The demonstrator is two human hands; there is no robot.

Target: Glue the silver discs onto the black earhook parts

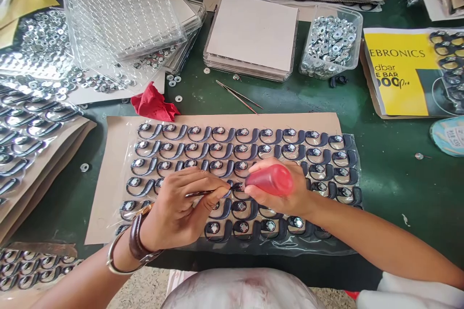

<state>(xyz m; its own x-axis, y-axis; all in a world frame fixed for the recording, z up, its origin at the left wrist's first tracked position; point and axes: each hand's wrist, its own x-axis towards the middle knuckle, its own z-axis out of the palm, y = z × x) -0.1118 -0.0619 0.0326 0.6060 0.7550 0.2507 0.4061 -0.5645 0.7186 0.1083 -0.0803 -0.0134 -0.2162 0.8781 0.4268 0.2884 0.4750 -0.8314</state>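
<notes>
My left hand (188,205) pinches a thin dark pair of tweezers (203,193), its tip pointing right over the middle of the sheet. Closed around a red squeeze bottle (270,181) is my right hand (290,193); the bottle lies tilted, with its narrow end toward the tweezers' tip. Beneath both hands a clear plastic sheet (351,212) carries rows of small black curved parts (217,150), each with a round silver disc. What lies right between the tweezers and the bottle is partly hidden by my fingers.
Brown cardboard (108,178) lies under the sheet. Behind it are another pair of tweezers (239,96), a red cloth (154,104), a white-topped stack (253,34) and a clear tub (331,41) of metal discs. Clear trays (126,14) stand back left, a yellow printed box (402,72) right.
</notes>
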